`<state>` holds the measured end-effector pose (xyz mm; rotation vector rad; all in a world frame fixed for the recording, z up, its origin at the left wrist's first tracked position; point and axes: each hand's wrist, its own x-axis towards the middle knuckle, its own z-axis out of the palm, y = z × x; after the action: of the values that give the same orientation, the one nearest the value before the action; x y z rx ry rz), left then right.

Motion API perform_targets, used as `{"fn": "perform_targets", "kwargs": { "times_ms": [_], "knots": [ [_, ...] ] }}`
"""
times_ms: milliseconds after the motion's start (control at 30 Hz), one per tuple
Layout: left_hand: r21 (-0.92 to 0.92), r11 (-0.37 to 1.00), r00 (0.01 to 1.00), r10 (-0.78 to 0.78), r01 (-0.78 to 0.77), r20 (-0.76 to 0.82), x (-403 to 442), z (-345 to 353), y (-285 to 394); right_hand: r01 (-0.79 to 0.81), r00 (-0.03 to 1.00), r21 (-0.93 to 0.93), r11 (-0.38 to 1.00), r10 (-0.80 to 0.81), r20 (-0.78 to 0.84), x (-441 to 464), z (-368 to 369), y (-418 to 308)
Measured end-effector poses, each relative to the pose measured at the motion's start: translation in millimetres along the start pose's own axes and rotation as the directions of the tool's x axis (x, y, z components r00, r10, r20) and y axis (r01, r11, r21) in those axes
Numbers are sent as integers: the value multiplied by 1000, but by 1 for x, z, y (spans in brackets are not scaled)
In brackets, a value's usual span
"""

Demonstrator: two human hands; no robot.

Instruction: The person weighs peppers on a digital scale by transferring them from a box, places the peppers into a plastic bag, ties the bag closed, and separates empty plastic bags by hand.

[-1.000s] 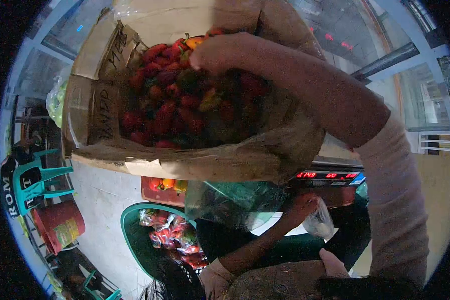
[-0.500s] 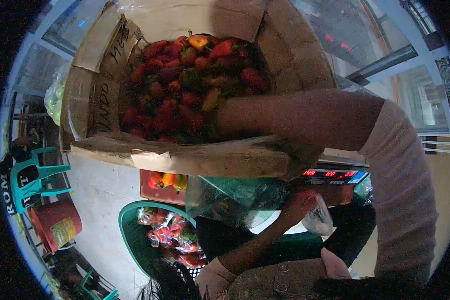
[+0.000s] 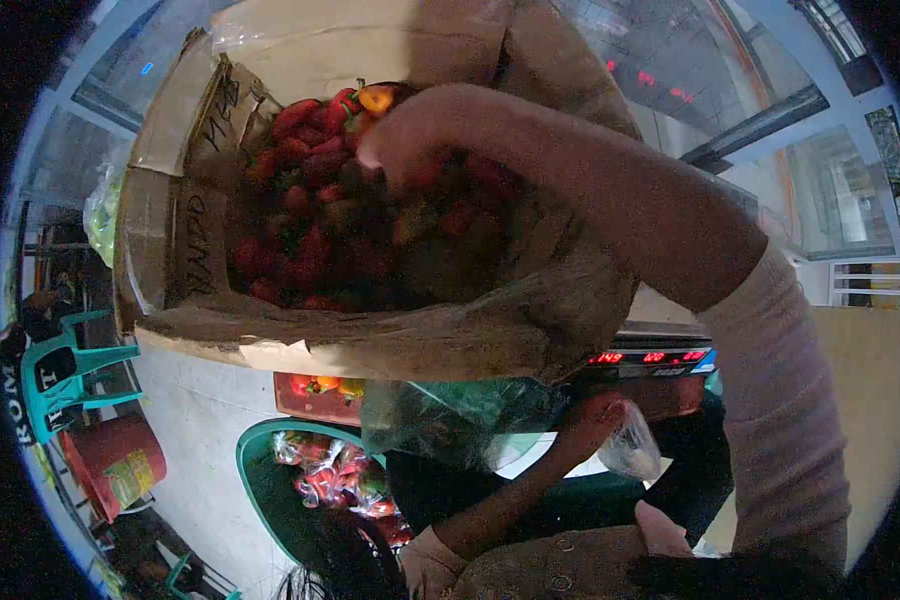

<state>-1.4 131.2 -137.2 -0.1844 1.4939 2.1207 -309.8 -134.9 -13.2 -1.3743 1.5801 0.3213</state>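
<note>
A deep cardboard box [image 3: 390, 345] full of mostly red peppers [image 3: 315, 245] fills the upper half of the view. Inside it, my right hand [image 3: 405, 140] reaches down among the peppers, close to an orange pepper [image 3: 375, 98] at the back. Shadow and motion blur hide its fingers, so I cannot tell whether they grip anything. Below the box's front edge, my left hand [image 3: 605, 408] is closed on the gathered top of a clear plastic bag [image 3: 630, 450]. What the bag holds is not clear.
A digital scale [image 3: 655, 357] with red numbers stands beside the box. Green plastic bags [image 3: 450, 415] hang below the rim. A green tub [image 3: 255, 460] holds wrapped peppers [image 3: 340, 475]. Further left are a red bucket [image 3: 120, 450] and a green chair [image 3: 80, 365].
My right hand has moved from the front of the peppers up toward the back of the box. The view has shifted slightly; my left hand still holds the plastic bag.
</note>
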Motion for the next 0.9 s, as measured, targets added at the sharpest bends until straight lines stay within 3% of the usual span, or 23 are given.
{"fn": "perform_targets", "kwargs": {
  "times_ms": [67, 133, 167, 367, 567, 767, 867, 900],
  "knots": [
    [-32, 999, 1000, 18, -19, -3, 1, 3, -9, -54, 998, -121, 991, 48, -47, 20, 34, 16],
    [-7, 999, 999, 51, -51, -6, 4, 5, -18, 32, 999, -29, 999, -32, 14, 17, 40, 28],
    [6, 998, 998, 69, -69, -8, 4, 5, -15, 129, 982, 145, 981, -146, 119, 0, 16, 34],
    [-35, 999, 999, 41, -40, 27, 2, -2, -2, 63, 995, -24, 998, -65, -74, -21, 20, 18],
    [134, 975, 981, 188, -179, -52, 11, 3, -20, 38, 964, -131, 991, -70, -255, -12, 49, 3],
    [40, 989, 990, 144, -143, -12, 21, 0, -23, 52, 918, -173, 984, -116, -380, -12, 52, -3],
    [304, 906, 938, 336, -296, -86, 32, 0, -40, 87, 862, -176, 981, -163, -480, -29, 45, -3],
    [289, 897, 926, 370, -334, -77, 36, 1, -45, 109, 833, -167, 980, -182, -523, -40, 39, -1]
  ]
}}
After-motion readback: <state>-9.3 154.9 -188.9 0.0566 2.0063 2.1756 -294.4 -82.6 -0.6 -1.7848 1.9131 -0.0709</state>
